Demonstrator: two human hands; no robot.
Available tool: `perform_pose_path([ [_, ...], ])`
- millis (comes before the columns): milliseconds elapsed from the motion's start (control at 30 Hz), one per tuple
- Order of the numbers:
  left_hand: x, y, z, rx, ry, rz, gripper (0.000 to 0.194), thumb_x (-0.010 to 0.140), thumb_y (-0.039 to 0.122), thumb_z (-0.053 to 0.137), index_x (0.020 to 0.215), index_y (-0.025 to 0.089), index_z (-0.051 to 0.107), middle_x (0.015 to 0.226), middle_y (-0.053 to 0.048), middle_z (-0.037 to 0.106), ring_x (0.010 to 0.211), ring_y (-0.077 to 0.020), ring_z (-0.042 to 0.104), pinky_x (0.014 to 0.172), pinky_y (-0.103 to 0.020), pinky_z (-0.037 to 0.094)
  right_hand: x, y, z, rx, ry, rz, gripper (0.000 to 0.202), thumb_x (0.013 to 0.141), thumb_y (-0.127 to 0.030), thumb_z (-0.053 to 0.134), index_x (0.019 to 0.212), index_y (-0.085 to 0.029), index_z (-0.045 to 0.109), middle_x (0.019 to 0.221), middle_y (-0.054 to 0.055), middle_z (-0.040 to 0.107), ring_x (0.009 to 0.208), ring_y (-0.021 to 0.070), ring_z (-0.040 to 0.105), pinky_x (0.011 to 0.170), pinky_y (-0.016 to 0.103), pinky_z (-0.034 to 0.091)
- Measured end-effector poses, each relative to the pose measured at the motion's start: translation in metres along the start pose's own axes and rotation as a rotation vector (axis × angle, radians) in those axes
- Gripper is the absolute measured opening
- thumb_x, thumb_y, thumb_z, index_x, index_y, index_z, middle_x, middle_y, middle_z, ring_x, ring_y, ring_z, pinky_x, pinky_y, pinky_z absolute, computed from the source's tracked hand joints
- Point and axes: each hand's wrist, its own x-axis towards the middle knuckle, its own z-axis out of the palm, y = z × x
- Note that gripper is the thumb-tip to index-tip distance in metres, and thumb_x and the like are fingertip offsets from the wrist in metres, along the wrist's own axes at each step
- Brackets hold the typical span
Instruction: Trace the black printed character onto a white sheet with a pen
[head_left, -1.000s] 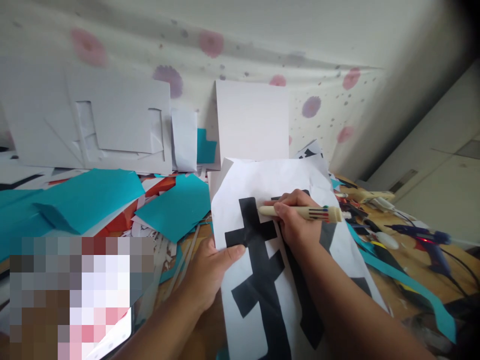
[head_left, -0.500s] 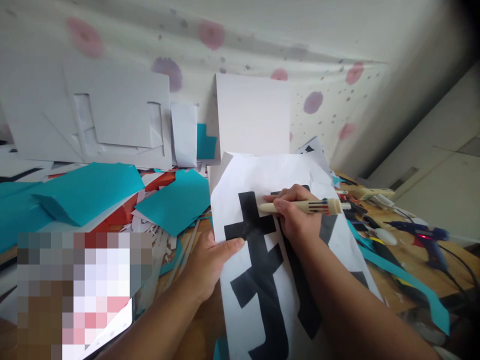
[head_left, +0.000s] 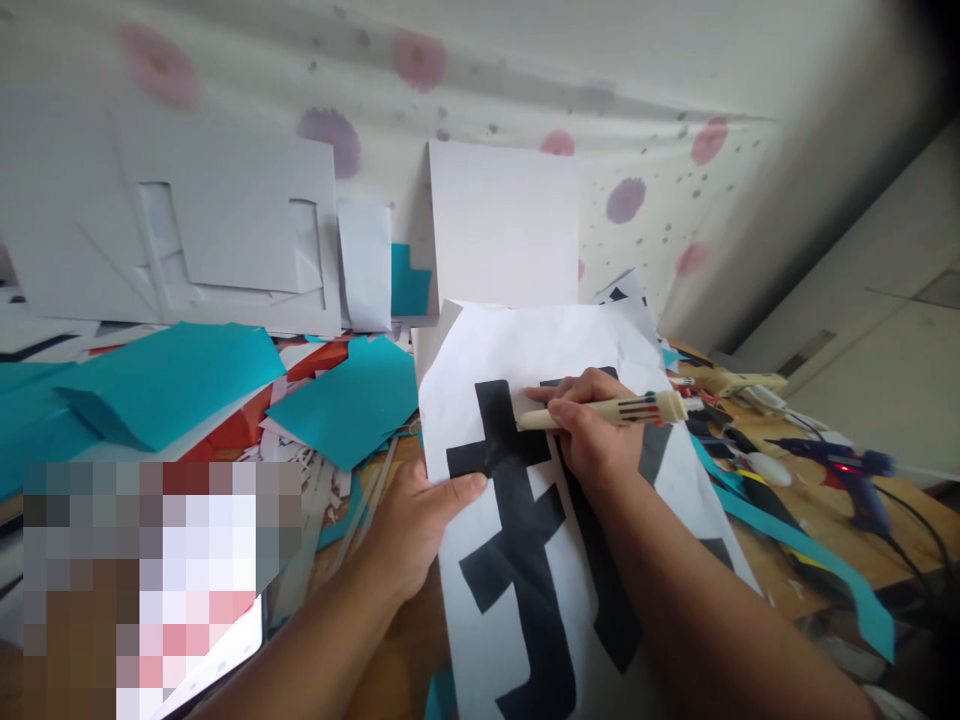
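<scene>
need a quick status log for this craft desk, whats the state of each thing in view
white sheet: lying flat, printed with thick black strokes, curled at the top
left hand: gripping the sheet's left edge
right hand: holding the pen
pen: lying near level, tip on a black stroke
glue gun: lying on the table, red light showing
teal paper: loose cut pieces, piled
</scene>
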Motion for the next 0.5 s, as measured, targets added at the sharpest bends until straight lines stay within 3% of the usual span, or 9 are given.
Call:
perform_pose_path([
  [200,-0.0011,0.0015,0.0018,0.006,0.025,-0.009,0.031,0.075,0.026,0.078,0.104,0.017,0.073,0.091,-0.008,0.077,0.079,-0.0224,0.071,0.074,-0.035,0.058,0.0000,-0.0018,-0.0020,-0.001,-0.061,0.027,0.018,0.062,-0.014,0.063,0.049,-0.022,0.054,0.045,-0.008,0.050,0.047,0.0131,0.057,0.077,0.044,0.062],
  [367,0.0005,0.0022,0.0022,0.003,0.058,-0.013,0.032,0.070,0.027,0.080,0.099,0.016,0.073,0.089,-0.008,0.077,0.079,-0.0242,0.071,0.078,-0.038,0.057,0.0017,0.0018,-0.0014,0.027,-0.016,0.034,0.018,0.061,-0.015,0.063,0.049,-0.023,0.052,0.044,-0.008,0.047,0.044,0.0129,0.053,0.075,0.044,0.062],
  [433,0.0018,0.0021,0.0022,0.017,0.071,-0.022,0.030,0.070,0.027,0.080,0.097,0.015,0.073,0.086,-0.008,0.076,0.077,-0.0244,0.071,0.078,-0.038,0.057,0.0035,0.0024,-0.0011,0.112,0.045,0.071,0.018,0.062,-0.017,0.061,0.050,-0.023,0.050,0.042,-0.008,0.046,0.041,0.0123,0.050,0.065,0.039,0.061],
  [500,0.0027,0.0021,0.0026,0.017,0.081,-0.018,0.032,0.070,0.026,0.080,0.100,0.016,0.073,0.091,-0.008,0.077,0.082,-0.0244,0.072,0.081,-0.038,0.056,0.0031,0.0013,-0.0024,0.177,0.110,0.105,0.020,0.066,-0.020,0.061,0.052,-0.023,0.047,0.042,-0.008,0.047,0.037,0.0108,0.045,0.046,0.029,0.052],
])
